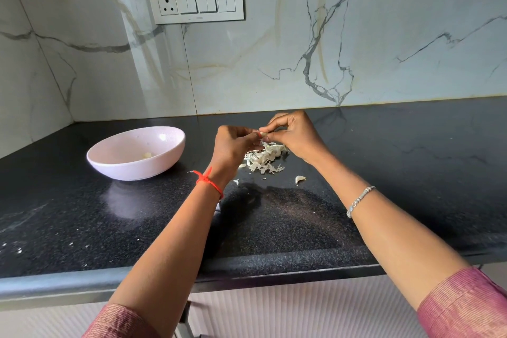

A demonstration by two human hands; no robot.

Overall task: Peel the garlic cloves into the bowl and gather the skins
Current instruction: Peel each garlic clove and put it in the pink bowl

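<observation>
A small white garlic clove (264, 134) is held above the desk between both hands. The fingers (248, 136) of the left hand (233, 145) and the fingers (277, 125) of the right hand (295, 136) are curled and pinch it from either side. They cover most of it, so I cannot tell which way its long axis runs.

Just below lies a pile of papery white skins (264, 158). A second curved clove (300, 180) lies nearer the person, its long axis running roughly near to far. To the left, apart from the pile, stands a pale pink round bowl (131, 170) with a peeled clove (147, 155) inside.

The black speckled stone desk (109, 228) meets a white grey-veined marble wall (274, 49) that carries a white switch plate (196, 3).
</observation>
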